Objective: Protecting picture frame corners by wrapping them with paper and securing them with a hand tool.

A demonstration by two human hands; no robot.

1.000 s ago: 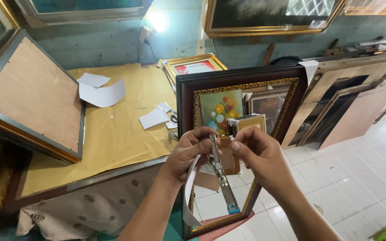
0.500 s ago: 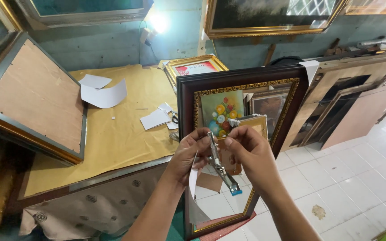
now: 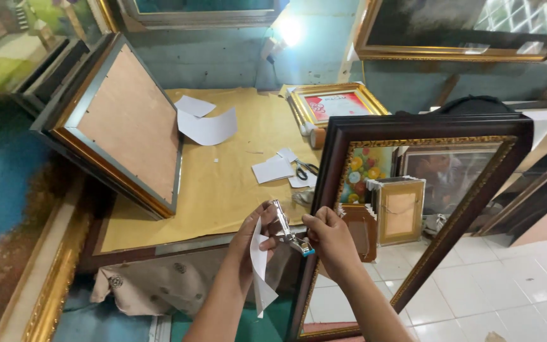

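Hands [image 3: 295, 237] gripping metal tool [image 3: 288, 229] and paper strip [image 3: 259, 269] — beside dark frame's edge [image 3: 324, 190].

You work in fair, even daylight, with one hard source: a lamp [image 3: 289, 30] on the back wall burns out to a white patch and spreads a haze over the wall around it. The worktop [image 3: 223, 183] is evenly lit, with a soft shadow under the tilted frame [image 3: 121, 126] on your left. The mirror [image 3: 413, 215] throws back a bright tiled floor, and the dark picture [image 3: 470, 25] at top right carries window glare. Your view bends at the edges; the frames at far left lean and smear. Your hands and the centre are fairly sharp, while the lower corners go soft.
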